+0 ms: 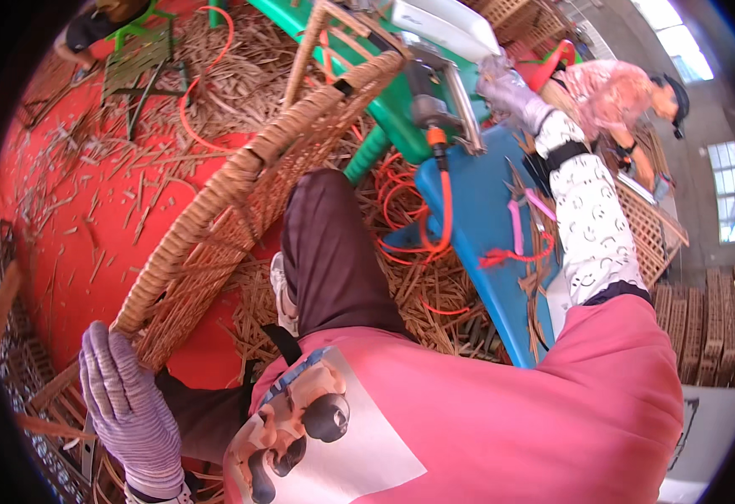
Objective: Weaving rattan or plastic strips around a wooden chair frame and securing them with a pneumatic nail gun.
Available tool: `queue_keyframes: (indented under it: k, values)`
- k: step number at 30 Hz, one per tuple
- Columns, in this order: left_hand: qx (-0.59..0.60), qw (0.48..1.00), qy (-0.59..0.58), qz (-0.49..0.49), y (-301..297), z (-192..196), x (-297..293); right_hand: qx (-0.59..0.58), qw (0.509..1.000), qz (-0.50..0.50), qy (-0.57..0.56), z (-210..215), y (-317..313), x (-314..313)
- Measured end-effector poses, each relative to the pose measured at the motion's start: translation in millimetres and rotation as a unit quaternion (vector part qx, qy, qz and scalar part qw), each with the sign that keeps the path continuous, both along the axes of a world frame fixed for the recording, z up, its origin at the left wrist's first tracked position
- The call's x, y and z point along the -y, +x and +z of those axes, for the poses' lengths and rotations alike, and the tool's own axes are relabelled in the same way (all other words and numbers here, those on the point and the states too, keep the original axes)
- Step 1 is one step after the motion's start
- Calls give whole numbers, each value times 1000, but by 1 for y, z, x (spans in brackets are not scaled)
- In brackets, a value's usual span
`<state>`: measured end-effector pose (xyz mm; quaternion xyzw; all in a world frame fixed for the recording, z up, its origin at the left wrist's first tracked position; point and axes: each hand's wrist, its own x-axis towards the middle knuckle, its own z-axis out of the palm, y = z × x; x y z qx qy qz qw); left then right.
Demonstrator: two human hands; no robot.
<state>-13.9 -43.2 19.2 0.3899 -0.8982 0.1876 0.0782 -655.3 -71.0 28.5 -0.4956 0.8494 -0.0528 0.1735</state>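
A woven rattan frame (208,197) with a thick wrapped rim leans across my left side, passing over my bent knee. My left hand (123,403), in a striped lilac glove, lies by the frame's lower end with its fingers stretched out straight. My gloved right hand (514,92) reaches far forward to the green table, beside a white plastic tray (447,25). How its fingers are set is too small and blurred to tell. Next to it an air-powered tool (426,101) with a metal magazine lies on the table, joined to an orange hose (447,202).
A blue stool (476,227) bears pink-handled cutters (516,225) and a red cord (518,254). Rattan scraps (250,67) litter the red floor. A co-worker (615,97) bends over wicker work at the right. Stacked woven panels (712,323) stand at the far right.
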Motion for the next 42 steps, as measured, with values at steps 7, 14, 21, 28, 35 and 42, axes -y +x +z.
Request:
queue_keyframes:
  k: [7, 14, 21, 28, 35, 42]
  values:
    - [-126, 986, 110, -11, 0, 14, -5, -56, 954, -139, 260, -6, 47, -180]
    - [-407, 822, 397, 25, 2, 51, 23, -162, 961, -138, 176, -16, 42, -166]
    - [-541, 662, 519, 16, 11, 44, 29, -123, 924, 296, -208, 58, 162, -43]
    - [-527, 693, 491, -9, 13, 38, 25, -110, 717, 652, -222, 76, 364, 31]
    - [-540, 690, 481, -22, 15, 31, 25, -117, 682, 698, -185, 71, 402, 37]
    - [-555, 660, 506, -2, 14, 33, 24, -129, 701, 689, -127, 72, 406, 34]
